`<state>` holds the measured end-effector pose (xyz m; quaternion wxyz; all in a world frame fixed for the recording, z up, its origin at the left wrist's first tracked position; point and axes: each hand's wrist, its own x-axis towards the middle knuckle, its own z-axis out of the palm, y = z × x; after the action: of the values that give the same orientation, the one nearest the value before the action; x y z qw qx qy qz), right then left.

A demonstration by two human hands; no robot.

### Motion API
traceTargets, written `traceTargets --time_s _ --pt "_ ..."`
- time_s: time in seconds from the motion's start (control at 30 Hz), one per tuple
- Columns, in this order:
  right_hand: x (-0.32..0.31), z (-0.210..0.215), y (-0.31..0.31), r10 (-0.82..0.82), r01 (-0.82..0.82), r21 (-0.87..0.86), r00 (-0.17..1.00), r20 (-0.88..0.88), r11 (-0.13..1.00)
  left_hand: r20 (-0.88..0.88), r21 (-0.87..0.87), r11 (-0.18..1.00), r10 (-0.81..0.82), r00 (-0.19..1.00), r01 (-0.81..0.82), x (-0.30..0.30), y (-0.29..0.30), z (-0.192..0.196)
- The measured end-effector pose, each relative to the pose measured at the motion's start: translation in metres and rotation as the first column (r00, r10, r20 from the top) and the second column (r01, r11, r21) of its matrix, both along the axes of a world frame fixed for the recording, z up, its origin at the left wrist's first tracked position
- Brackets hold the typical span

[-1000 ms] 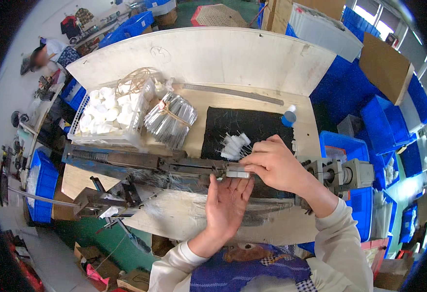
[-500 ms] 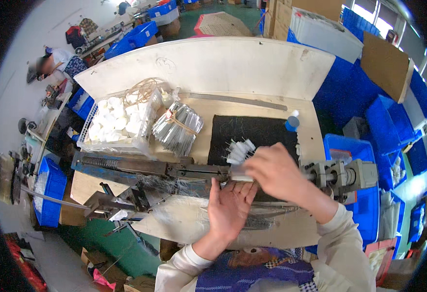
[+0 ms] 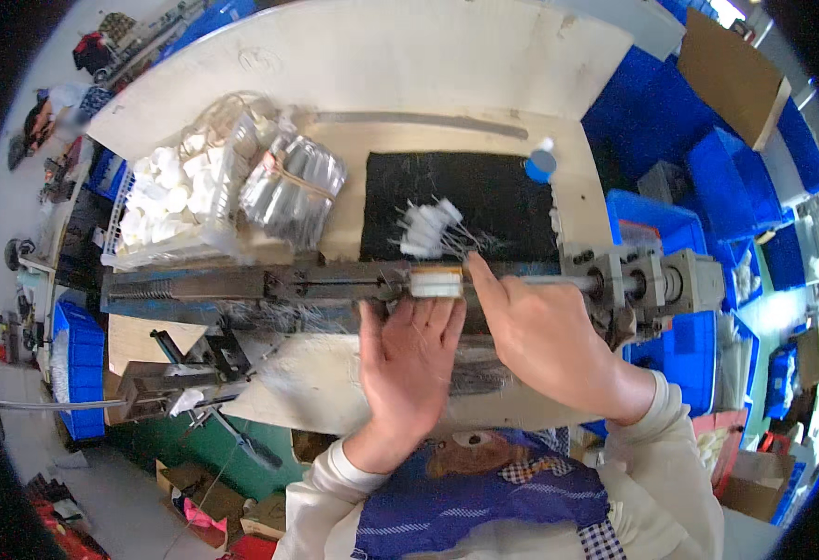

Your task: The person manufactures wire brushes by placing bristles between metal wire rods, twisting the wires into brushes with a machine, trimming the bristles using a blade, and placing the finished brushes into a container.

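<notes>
A wide pale desk (image 3: pixel 353 65) carries everything. Across its middle runs a long grey metal machine (image 3: pixel 241 285), with a block assembly (image 3: pixel 652 280) at its right end. Behind the machine lies a black mat (image 3: pixel 503 201), and on it a small heap of white pieces with thin wires (image 3: pixel 433 229). At the left there is a tray of white parts (image 3: pixel 162 201) and beside it a clear plastic bundle (image 3: pixel 293 187). The left hand (image 3: pixel 409 364) lies flat, fingers spread, below a small white piece (image 3: pixel 436 281) seated on the machine rail; its fingertips touch this piece. The right hand (image 3: pixel 550 341) has its grip pressed together just beside the piece, touching the right end.
</notes>
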<state>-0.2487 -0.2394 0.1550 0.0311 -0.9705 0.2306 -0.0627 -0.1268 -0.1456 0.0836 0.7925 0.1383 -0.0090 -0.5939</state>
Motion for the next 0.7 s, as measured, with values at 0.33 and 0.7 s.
traceTargets --time_s 0.33,0.7 --pt "-0.001 -0.006 -0.008 -0.024 0.028 0.061 0.998 -0.057 0.998 0.032 0.041 0.997 -0.073 0.997 0.072 0.008 -0.001 0.002" --pt "-0.091 -0.146 0.035 -0.215 0.251 0.486 0.968 -0.131 0.837 0.142 0.35 0.922 -0.225 0.964 0.164 -0.043 0.01 -0.028"
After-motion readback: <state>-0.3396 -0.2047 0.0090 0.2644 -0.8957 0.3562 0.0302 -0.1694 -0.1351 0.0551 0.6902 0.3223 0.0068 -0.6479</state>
